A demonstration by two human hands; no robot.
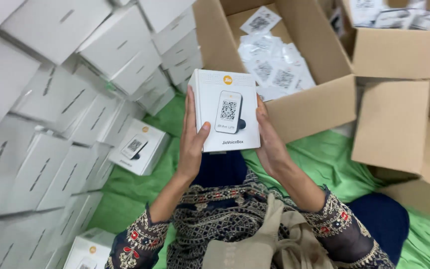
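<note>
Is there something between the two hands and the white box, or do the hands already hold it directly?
Nothing visible stands between them. The left hand and the right hand grip the white box directly on its two sides, above the lap.

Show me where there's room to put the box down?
Bare green cloth lies between the right hand and the brown cardboard cartons. A smaller patch sits by the lone white box. Left is crowded with stacked white boxes.
</note>
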